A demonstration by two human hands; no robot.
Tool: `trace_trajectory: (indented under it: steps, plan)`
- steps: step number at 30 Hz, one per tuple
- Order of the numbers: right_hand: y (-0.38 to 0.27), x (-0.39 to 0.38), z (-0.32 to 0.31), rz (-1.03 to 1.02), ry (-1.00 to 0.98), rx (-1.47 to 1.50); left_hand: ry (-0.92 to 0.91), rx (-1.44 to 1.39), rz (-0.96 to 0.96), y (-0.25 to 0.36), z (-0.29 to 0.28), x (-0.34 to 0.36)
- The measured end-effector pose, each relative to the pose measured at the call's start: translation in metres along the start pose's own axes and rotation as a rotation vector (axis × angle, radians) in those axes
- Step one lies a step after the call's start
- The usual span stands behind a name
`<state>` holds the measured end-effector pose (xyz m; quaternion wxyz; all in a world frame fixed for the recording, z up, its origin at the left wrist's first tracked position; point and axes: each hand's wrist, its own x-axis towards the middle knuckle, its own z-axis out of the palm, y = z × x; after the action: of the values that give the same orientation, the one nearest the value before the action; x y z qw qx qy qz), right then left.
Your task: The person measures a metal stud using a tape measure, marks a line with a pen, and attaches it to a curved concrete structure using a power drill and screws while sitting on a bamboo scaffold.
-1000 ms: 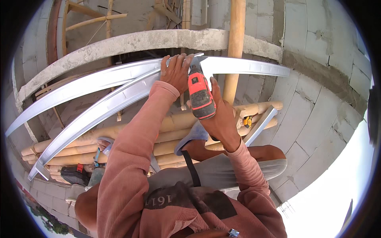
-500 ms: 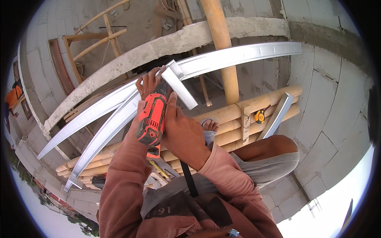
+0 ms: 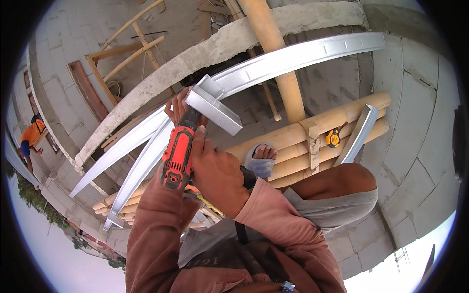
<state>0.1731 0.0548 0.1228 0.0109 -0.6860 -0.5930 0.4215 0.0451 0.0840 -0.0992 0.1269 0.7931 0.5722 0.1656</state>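
Note:
My right hand (image 3: 217, 173) is wrapped around a red and black cordless drill (image 3: 177, 155). The drill's dark chuck points up at a joint of shiny galvanized steel channels. Beyond the chuck, the fingers of my left hand (image 3: 177, 106) curl over the metal at that joint; part of this hand is hidden by the drill. A long steel channel (image 3: 293, 56) runs across to the upper right, and another channel (image 3: 139, 171) slants down to the lower left. A short channel piece (image 3: 215, 110) sits crosswise at the joint, beside the chuck. The drill's tip is hidden.
Bamboo poles (image 3: 288, 141) lie lashed together under me, with my sandalled foot (image 3: 263, 155) on them. A yellow tape measure (image 3: 332, 138) and a loose channel (image 3: 360, 134) rest there. An upright bamboo pole (image 3: 281, 63) crosses behind. A person in orange (image 3: 33, 133) is at far left.
The drill has turned more upright and the short channel piece has tilted flatter. My head view has shifted, bringing more of my foot and the person in orange into sight.

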Motion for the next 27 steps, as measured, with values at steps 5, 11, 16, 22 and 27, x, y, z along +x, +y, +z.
trace_trajectory:
  steps: [5,11,16,22,27]
  plan:
    - [0.002,0.001,-0.007,-0.001,-0.020,0.087,-0.025,0.063,0.024,-0.014,0.007,-0.003]
    - [-0.004,-0.001,-0.004,-0.005,0.030,0.131,0.046,0.007,-0.017,-0.005,-0.002,-0.028]
    - [-0.001,0.000,-0.001,-0.002,0.039,0.125,0.011,-0.024,0.002,-0.006,0.005,-0.005]
    - [-0.001,0.003,-0.007,-0.015,0.007,0.130,0.000,0.033,0.041,-0.005,0.002,-0.001]
    - [-0.004,0.006,-0.013,-0.003,-0.013,0.141,0.053,0.065,0.034,-0.008,0.007,-0.002]
